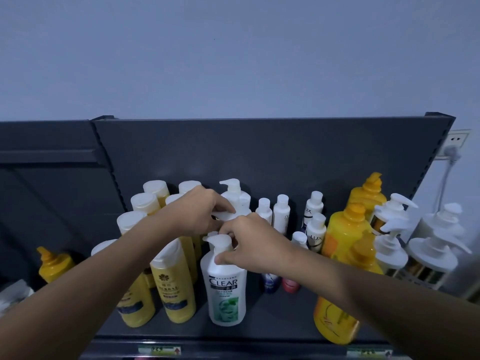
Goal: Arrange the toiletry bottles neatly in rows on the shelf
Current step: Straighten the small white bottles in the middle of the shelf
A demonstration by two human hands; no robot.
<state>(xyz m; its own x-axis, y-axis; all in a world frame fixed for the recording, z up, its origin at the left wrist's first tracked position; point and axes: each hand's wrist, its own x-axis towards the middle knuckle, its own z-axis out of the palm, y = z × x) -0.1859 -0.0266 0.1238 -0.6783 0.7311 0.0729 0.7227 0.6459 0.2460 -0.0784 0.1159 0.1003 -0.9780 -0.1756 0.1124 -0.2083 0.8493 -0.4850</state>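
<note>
A white Clear pump bottle [226, 289] stands at the front middle of the dark shelf [280, 310]. My right hand [255, 245] grips its neck just under the pump head. My left hand [193, 213] is closed on the white pump head of a second white bottle [235, 197] right behind it. Yellow bottles with white caps [172, 281] stand in rows to the left. Small white bottles [281, 213] stand at the back middle. Large yellow pump bottles [348, 229] stand on the right.
White and gold pump bottles [392, 229] crowd the far right end. A lone yellow bottle [54, 263] stands on the neighbouring shelf section to the left. A wall socket with a plug [453, 152] is behind the shelf's right post. Price tags [159, 349] line the front edge.
</note>
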